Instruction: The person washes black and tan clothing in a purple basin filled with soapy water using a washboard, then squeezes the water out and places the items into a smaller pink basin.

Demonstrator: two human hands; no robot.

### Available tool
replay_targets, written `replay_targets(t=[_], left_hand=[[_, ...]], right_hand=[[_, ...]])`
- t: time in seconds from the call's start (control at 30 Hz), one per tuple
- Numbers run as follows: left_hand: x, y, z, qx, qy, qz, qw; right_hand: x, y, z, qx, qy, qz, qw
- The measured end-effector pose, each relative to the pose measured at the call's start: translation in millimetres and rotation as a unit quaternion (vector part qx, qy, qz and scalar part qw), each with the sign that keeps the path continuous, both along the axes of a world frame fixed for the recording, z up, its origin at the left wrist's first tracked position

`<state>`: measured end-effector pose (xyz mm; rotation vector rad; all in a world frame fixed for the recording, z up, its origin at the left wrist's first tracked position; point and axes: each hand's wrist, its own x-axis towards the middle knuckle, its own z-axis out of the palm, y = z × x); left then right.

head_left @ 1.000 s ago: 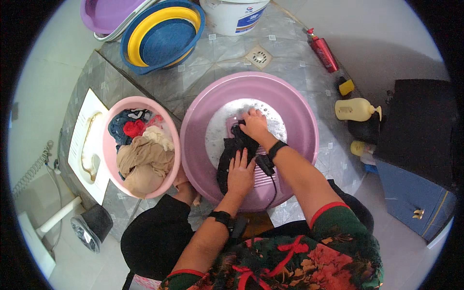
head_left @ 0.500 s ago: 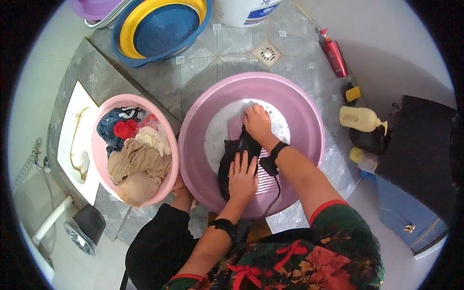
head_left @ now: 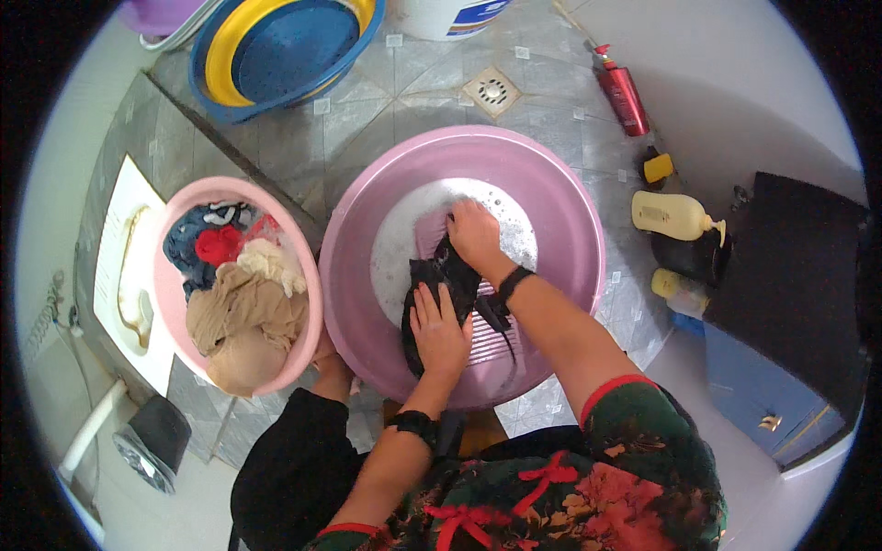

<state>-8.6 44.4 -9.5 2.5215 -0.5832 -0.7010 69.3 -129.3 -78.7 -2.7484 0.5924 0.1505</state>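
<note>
A black garment [head_left: 425, 274] lies wet over a ridged pink washboard [head_left: 489, 349] inside a large mauve basin [head_left: 559, 207]. White suds [head_left: 390, 253] float on the water around the board's upper part. My left hand [head_left: 440, 332] presses flat on the garment, its fingers a little apart. Farther up the board, my right hand [head_left: 474, 237] is closed on the garment's upper end, its fingertips partly hidden. A thin black strap of the garment trails over the ridges below my right wrist.
Left of the basin, a pink tub [head_left: 312, 354] holds beige, red, white and blue clothes, next to a squat toilet [head_left: 138, 275]. A blue-and-yellow basin [head_left: 294, 50] and a floor drain [head_left: 492, 91] lie beyond. Bottles, including a cream pump bottle [head_left: 671, 215], and a blue cabinet [head_left: 763, 386] line the right.
The whole view has shifted slightly. Both hands stay on the black garment, moving only a little, and its loose strap now lies farther up on the washboard.
</note>
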Motion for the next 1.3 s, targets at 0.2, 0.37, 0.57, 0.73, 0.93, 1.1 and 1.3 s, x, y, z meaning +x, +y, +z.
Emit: replay_targets(t=[0.2,0.37,0.57,0.73,0.93,1.1,1.3], left_hand=[[2,5,-1,0.009,-0.033,0.0,0.999],[3,-3,4,0.01,-0.018,-0.013,1.0],[9,5,3,-0.007,-0.047,-0.008,0.999],[54,3,-62,-0.216,0.111,0.394,0.886],[88,24,-197,-0.056,0.095,0.577,0.809],[128,-10,-202,-0.485,0.3,0.501,0.651],[145,-72,-102,-0.424,0.37,0.317,0.763]], right_hand=[[-6,-12,-12,0.137,-0.13,-0.172,0.967],[-139,-72,-78,0.245,-0.169,-0.642,0.706],[-80,-61,-99,0.646,-0.287,-0.491,0.509],[-19,-84,6,0.715,0.04,-0.219,0.662],[-84,-51,-26,0.464,-0.238,-0.533,0.666],[-92,-41,-72,0.571,-0.369,-0.628,0.378],[-50,-67,-2,0.74,-0.071,-0.376,0.553]])
